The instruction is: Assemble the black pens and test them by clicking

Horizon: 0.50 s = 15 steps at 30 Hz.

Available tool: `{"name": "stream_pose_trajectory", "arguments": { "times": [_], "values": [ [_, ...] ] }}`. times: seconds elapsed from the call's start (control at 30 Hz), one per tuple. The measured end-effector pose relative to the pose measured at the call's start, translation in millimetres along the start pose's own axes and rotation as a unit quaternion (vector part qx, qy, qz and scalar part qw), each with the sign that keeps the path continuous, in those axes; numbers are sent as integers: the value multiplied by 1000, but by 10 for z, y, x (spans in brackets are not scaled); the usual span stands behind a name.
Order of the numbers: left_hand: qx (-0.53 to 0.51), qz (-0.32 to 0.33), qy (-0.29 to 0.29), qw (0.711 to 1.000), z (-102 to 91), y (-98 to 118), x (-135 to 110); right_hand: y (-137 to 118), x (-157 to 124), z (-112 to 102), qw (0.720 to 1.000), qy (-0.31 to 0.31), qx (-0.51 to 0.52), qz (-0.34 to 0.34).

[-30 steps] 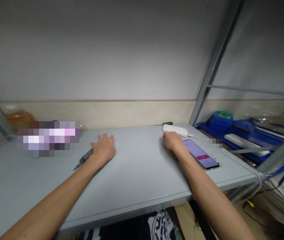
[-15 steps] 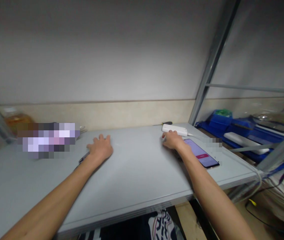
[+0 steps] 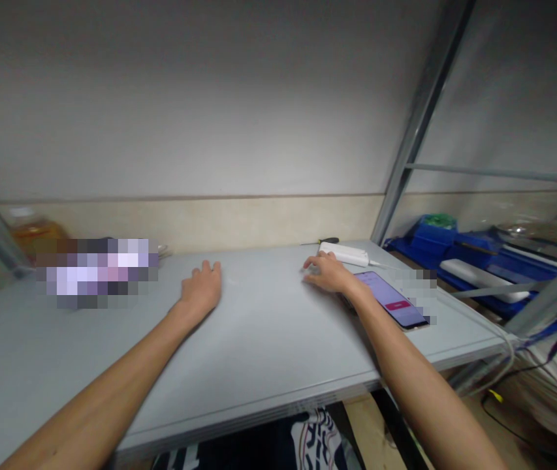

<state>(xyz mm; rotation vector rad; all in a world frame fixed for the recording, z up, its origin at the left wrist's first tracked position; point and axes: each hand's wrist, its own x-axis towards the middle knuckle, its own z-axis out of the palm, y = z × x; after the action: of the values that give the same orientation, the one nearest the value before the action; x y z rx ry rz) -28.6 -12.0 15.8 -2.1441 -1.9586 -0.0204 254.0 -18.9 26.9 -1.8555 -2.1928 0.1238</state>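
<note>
My left hand [image 3: 201,287] lies on the grey tabletop [image 3: 258,339], left of the middle, palm down. Its fingers point toward the wall, apart, with nothing visible in them. My right hand [image 3: 326,273] is over the table farther right, its fingers apart and slightly bent, and no object shows between them. Beside the right wrist lies a phone [image 3: 398,305] with a lit screen, partly covered by my forearm. Just behind the right hand is a white power strip [image 3: 344,254] with a cable.
A screwdriver [image 3: 328,241] lies near the wall. At the back left stand a bottle of amber liquid [image 3: 38,232] and a blurred-out object [image 3: 106,271]. A metal post [image 3: 400,156] rises at the right, with blue trays [image 3: 432,238] beyond it.
My right hand has shifted slightly left, its fingers spreading. My left hand has turned a little, moving right. A slim dark object beside the left wrist no longer shows.
</note>
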Motion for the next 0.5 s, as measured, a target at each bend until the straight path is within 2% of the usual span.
{"name": "stream_pose_trajectory", "arguments": {
  "times": [0.1, 0.27, 0.43, 0.5],
  "values": [
    [-6, 11, 27, 1000, -27, 21, 1, -9, -3, 1, 1000, -7, 21, -14],
    [-10, 9, 8, 1000, -57, 1, 3, -16, -3, 0, 999, -4, 26, -22],
    [-14, 18, 40, 999, -101, 30, -46, -16, 2, 2, 999, 4, 27, -30],
    [-3, 34, 31, 999, -115, 58, -60, -17, 6, 12, 999, 4, 28, -35]
  ]
}}
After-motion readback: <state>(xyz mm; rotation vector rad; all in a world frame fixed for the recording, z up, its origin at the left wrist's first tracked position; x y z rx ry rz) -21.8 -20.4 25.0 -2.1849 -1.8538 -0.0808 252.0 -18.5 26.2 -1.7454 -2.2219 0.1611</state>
